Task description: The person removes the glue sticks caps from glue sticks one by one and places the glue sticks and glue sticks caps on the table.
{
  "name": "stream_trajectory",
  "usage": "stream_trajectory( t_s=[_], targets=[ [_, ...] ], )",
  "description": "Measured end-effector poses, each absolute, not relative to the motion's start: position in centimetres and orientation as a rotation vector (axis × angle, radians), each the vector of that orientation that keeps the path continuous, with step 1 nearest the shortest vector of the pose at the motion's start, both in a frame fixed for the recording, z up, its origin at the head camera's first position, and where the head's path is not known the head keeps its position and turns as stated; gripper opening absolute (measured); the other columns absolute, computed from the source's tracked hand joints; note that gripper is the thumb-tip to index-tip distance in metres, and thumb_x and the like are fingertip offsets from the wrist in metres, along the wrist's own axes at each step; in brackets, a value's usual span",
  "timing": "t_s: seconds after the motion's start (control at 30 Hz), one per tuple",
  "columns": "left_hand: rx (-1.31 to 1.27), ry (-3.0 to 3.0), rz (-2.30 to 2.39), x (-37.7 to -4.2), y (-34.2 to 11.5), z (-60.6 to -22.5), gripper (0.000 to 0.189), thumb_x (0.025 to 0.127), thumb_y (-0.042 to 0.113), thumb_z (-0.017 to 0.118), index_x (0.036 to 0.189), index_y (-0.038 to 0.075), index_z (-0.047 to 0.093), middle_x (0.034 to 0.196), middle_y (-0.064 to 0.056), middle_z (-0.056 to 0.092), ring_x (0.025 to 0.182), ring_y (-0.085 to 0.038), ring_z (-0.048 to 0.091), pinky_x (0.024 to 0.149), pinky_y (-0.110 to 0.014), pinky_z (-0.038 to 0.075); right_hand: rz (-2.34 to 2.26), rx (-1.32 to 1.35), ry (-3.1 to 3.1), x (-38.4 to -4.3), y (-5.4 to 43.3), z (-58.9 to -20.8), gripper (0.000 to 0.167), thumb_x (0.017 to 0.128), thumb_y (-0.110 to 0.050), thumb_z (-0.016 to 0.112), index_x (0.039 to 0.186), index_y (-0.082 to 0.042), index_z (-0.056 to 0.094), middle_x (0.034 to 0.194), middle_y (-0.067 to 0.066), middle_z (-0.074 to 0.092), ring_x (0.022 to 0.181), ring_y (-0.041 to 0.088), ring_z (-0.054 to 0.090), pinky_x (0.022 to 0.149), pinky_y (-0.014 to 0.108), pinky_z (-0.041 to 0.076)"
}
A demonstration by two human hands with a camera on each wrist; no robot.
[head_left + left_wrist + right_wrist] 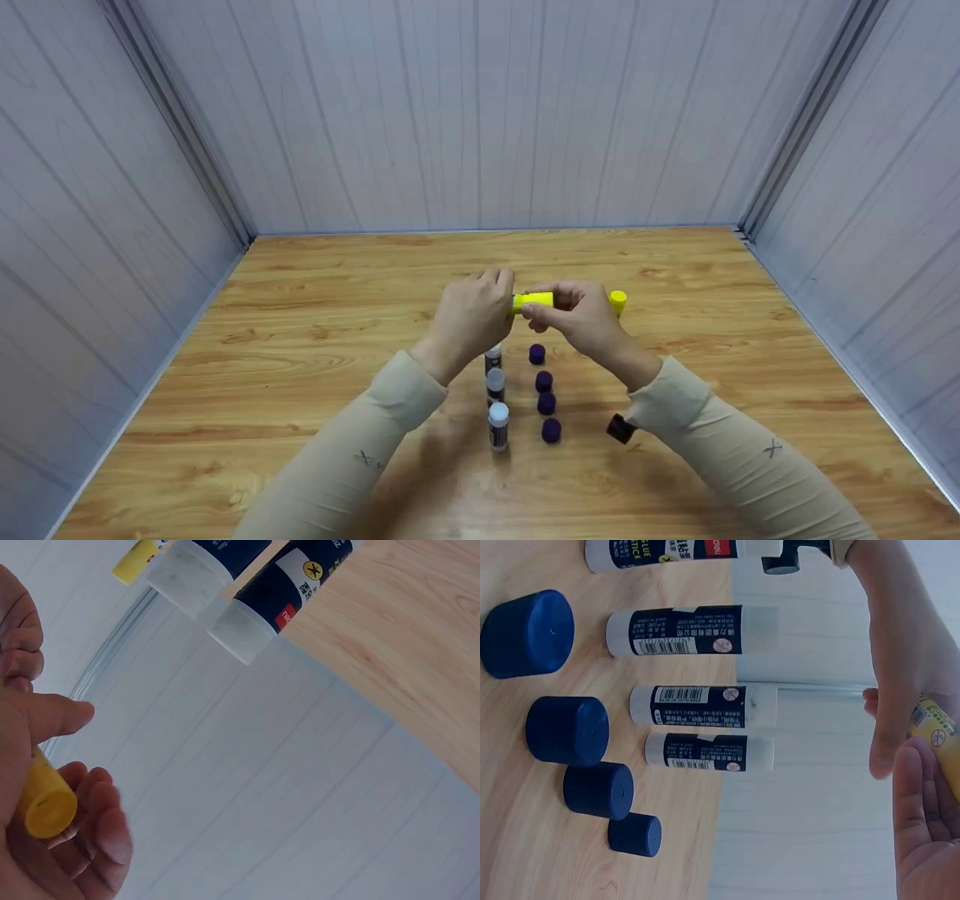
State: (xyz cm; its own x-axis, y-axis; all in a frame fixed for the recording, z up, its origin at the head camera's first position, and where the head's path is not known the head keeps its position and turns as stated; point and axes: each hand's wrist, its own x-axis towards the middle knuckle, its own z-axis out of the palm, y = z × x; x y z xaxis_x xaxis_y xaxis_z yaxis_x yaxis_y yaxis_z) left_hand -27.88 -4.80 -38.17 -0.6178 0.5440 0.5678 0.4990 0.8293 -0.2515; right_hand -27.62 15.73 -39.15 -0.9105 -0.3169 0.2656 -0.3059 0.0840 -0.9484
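Note:
A yellow glue stick [534, 301] lies level between my two hands, above the table. My left hand [476, 311] grips its left end, with the fingers wrapped over the label. From the right, my right hand [581, 319] pinches the other end between thumb and fingers. In the left wrist view the round yellow end [51, 811] shows between thumb and fingers. The right wrist view shows part of the printed yellow side [934, 727]. Below the hands stand several uncapped glue sticks [686, 631] with dark blue labels and whitish ends, partly hidden by my left hand in the head view.
Several dark blue caps [551, 430] sit in a row to the right of the blue-labelled sticks. Another yellow glue stick [617, 300] stands behind my right hand. Pale panel walls [480, 112] enclose the wooden table [300, 337] at the back and sides.

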Motion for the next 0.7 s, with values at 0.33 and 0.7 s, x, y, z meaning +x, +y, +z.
stream_trajectory(
  t_s=[0.33,0.7],
  targets=[
    [-0.774,-2.342,0.159,-27.8,-5.0,-38.4,0.021,0.102,0.025,0.076,0.088,0.011,0.069,0.062,0.000,0.064,0.046,-0.008,0.048,0.043,-0.027,0.049,-1.924,-0.723,2.323,-27.6,15.9,-39.0,0.027,0.100,-0.010,0.079,0.123,0.005,0.077,0.100,0.008,0.081,0.080,0.013,0.076,0.080,0.029,0.065],
    [-0.729,-2.375,0.283,-28.0,-5.7,-38.6,0.018,0.099,0.026,0.079,0.089,0.012,0.072,0.067,0.000,0.070,0.047,-0.010,0.055,0.045,-0.028,0.053,-1.703,-0.900,2.503,-28.0,16.7,-39.3,0.039,0.098,-0.008,0.081,0.133,0.005,0.071,0.119,0.023,0.078,0.096,0.016,0.077,0.085,0.025,0.064]
  ],
)
